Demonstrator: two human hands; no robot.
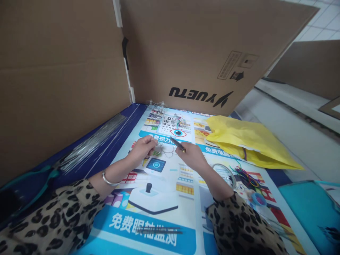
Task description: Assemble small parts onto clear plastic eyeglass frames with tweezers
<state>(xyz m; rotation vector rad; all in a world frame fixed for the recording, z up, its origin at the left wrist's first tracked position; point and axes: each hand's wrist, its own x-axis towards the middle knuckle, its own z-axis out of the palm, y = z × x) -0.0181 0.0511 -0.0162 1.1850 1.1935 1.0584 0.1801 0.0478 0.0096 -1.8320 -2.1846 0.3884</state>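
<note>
My left hand [145, 148] is closed in a pinch on a thin wire [168, 153], which runs in fine loops toward the right. My right hand [192, 154] is closed around a slim dark pointed tool [178, 144]; its tip points up and left, and its exact kind is unclear. A gap separates the hands, both just above the printed sheet [159, 180]. Beyond them lies a tangle of fine wire pieces [176, 122] at the far end of the sheet.
Cardboard panels [191, 53] stand at the back and left. A bundle of straight wires [92, 143] lies left. On the right are a yellow bag [244, 138], a wire coil [228, 173], coloured cords [247, 177] and a teal case [305, 205]. Dark thin rods [160, 230] lie in front.
</note>
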